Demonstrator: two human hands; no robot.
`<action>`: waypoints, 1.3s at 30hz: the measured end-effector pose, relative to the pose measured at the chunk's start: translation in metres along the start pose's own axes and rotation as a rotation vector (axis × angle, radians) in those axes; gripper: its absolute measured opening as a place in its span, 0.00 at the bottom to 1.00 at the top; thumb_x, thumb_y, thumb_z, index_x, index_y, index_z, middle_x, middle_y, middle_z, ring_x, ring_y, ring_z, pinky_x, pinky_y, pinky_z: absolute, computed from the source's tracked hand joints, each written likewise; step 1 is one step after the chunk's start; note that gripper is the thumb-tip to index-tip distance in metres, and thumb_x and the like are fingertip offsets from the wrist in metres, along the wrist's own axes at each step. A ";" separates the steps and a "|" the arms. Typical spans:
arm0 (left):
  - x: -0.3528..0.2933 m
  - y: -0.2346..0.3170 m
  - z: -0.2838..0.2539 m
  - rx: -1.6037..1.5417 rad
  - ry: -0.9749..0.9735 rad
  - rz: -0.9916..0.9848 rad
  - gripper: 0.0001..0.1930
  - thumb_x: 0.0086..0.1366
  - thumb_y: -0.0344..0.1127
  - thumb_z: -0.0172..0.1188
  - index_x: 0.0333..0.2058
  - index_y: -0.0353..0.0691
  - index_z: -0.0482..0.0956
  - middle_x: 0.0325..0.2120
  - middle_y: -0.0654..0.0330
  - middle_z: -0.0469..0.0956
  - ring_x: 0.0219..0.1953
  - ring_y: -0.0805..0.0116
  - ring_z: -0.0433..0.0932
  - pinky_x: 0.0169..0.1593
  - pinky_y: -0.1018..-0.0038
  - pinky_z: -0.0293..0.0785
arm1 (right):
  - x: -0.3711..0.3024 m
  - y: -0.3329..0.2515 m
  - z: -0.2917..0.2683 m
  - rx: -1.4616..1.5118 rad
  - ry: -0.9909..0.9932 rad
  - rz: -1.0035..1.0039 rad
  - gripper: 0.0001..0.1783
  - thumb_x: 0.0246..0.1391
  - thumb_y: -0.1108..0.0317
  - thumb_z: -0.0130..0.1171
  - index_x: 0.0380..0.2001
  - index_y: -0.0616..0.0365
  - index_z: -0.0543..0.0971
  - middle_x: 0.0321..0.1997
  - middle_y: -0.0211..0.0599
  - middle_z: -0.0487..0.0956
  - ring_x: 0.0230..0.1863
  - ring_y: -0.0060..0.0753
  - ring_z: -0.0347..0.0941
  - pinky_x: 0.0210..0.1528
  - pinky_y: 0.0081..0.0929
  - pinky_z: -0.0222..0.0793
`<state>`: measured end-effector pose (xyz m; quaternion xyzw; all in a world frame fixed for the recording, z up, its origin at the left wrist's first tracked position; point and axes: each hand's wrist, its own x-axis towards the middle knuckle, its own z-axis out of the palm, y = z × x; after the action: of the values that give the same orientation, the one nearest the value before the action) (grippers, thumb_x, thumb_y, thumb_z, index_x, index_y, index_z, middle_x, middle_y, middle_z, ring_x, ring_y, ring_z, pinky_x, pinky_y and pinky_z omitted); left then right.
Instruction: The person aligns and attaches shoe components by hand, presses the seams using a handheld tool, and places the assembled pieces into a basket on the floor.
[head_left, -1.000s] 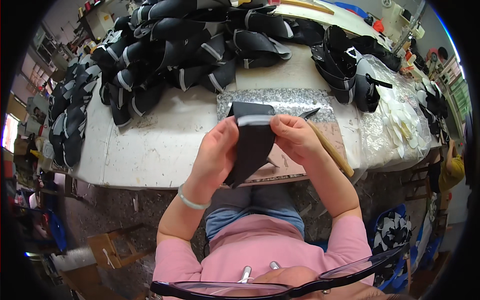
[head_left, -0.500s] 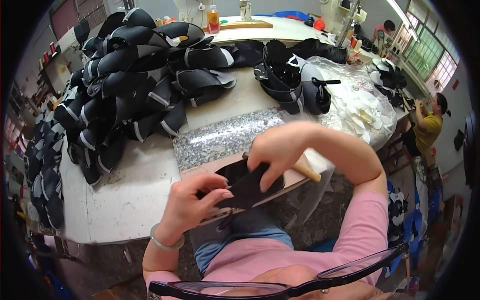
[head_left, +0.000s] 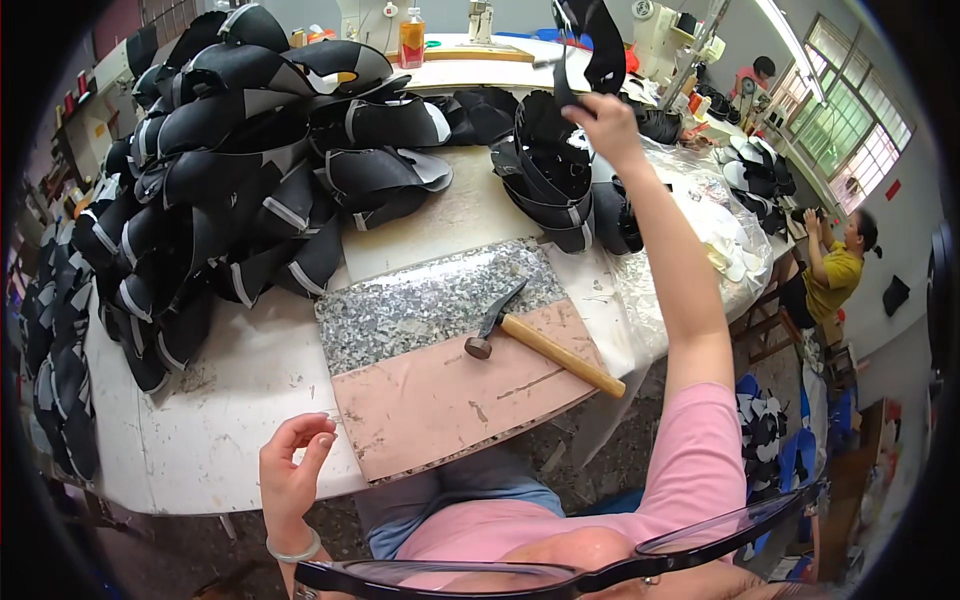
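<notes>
My right hand (head_left: 608, 128) is stretched far out over the table, gripping a black shoe upper (head_left: 605, 50) by its lower edge. The upper hangs in the air above a stack of curved black uppers (head_left: 550, 175). My left hand (head_left: 296, 460) is loosely curled with a gap between thumb and fingers, and nothing is in it. It hovers by the table's front edge, left of a pinkish work board (head_left: 440, 415). On that board lies a hammer (head_left: 560, 353) with a wooden handle, its dark head reaching toward the speckled stone slab (head_left: 400, 310) behind.
Black uppers with grey strips (head_left: 230, 170) are piled high at the left. White cut pieces (head_left: 735, 240) lie on clear plastic at the right. A bottle of orange liquid (head_left: 412, 40) stands at the back. A person in a yellow top (head_left: 840, 275) sits at far right.
My right hand has lifted the black upper off the board and carried it up and away, over the stack. My left hand has let go and moved left. The hammer is now uncovered.
</notes>
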<state>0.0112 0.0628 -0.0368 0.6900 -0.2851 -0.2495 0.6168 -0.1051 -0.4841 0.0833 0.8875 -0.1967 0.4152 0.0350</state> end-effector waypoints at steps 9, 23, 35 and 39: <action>0.001 -0.005 -0.003 -0.018 -0.028 -0.026 0.11 0.61 0.26 0.59 0.42 0.30 0.75 0.33 0.57 0.80 0.37 0.72 0.78 0.44 0.77 0.74 | -0.104 0.022 0.045 -0.060 -0.446 0.117 0.20 0.60 0.53 0.48 0.25 0.57 0.74 0.27 0.48 0.78 0.34 0.53 0.74 0.38 0.47 0.63; 0.065 0.018 -0.087 0.152 0.557 0.392 0.14 0.63 0.32 0.58 0.47 0.37 0.73 0.40 0.62 0.78 0.40 0.75 0.76 0.42 0.78 0.71 | -0.171 -0.111 -0.024 0.087 -0.537 -0.023 0.23 0.50 0.64 0.60 0.48 0.62 0.72 0.43 0.48 0.74 0.47 0.49 0.69 0.46 0.41 0.64; 0.190 0.029 -0.209 1.288 0.795 0.614 0.26 0.57 0.43 0.62 0.51 0.35 0.69 0.49 0.51 0.71 0.57 0.52 0.62 0.61 0.63 0.59 | -0.233 -0.116 -0.004 0.100 -0.483 0.138 0.20 0.55 0.66 0.54 0.51 0.58 0.71 0.40 0.44 0.70 0.42 0.48 0.69 0.39 0.39 0.68; 0.192 0.063 -0.220 1.392 0.494 -0.181 0.32 0.48 0.55 0.68 0.44 0.35 0.75 0.49 0.45 0.71 0.54 0.48 0.66 0.55 0.63 0.66 | -0.236 -0.104 0.000 0.024 -0.418 0.198 0.21 0.56 0.66 0.53 0.52 0.60 0.70 0.42 0.47 0.70 0.42 0.52 0.70 0.42 0.40 0.67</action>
<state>0.2965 0.0792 0.0522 0.9780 -0.1723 0.1011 0.0604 -0.2022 -0.3124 -0.0833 0.9310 -0.2807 0.2259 -0.0582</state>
